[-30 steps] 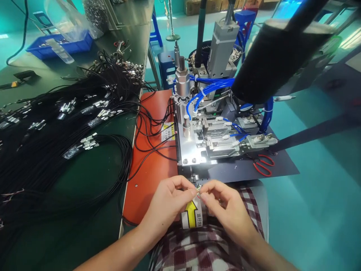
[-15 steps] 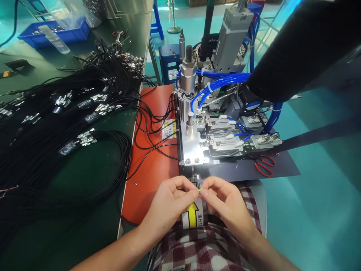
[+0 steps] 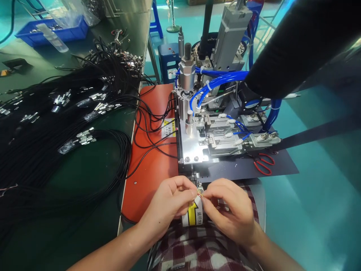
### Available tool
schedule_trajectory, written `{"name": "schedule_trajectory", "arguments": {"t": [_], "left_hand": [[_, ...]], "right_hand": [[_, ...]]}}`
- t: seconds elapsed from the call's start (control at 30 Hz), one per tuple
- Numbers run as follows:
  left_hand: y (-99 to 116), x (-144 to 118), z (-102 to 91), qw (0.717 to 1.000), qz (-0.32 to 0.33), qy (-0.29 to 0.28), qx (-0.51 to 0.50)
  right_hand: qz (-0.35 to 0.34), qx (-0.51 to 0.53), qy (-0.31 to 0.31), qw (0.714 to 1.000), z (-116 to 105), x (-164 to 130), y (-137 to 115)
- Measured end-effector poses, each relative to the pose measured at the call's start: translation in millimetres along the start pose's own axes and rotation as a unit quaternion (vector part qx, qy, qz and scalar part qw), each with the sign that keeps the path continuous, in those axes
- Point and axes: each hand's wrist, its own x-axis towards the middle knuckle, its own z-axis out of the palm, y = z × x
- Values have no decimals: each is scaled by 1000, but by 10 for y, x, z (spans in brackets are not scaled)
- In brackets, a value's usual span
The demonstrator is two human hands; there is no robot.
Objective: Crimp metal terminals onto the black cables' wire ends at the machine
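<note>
Cables piled on the bench at left, orange plate beside them, fixture centre, scissors right of it. Left hand and right hand meet over the lap, both pinched shut on a tiny connector between the fingertips, just in front of the fixture. Judgement: keep both pinches firm, hold the part level, work close to the fixture edge, don't let it twist.
</note>
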Motion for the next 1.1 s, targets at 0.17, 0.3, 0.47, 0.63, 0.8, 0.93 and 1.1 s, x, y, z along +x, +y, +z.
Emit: {"name": "schedule_trajectory", "arguments": {"t": [0.17, 0.3, 0.47, 0.63, 0.8, 0.93, 1.1], "left_hand": [[3, 3, 3, 1000, 1, 1, -1], [-19, 9, -2, 1000, 9, 12, 19], [-37, 1, 10, 999, 23, 7, 25], [-39, -16, 30, 1000, 25, 4, 8], [-77, -5, 29, 999, 46, 9, -4], [-94, 11, 24, 999, 43, 16, -4], [-81, 22, 30, 999, 39, 26, -1]], "right_hand": [[132, 97, 10, 986, 49, -13, 32], [178, 125, 6, 976, 42, -19, 39], [203, 140, -6, 969, 37, 37, -30], [283, 219, -23, 934, 69, 34, -38], [313, 267, -4, 912, 102, -1, -26], [329, 278, -22, 902, 109, -11, 16], [273, 150, 4, 950, 45, -25, 0]]}}
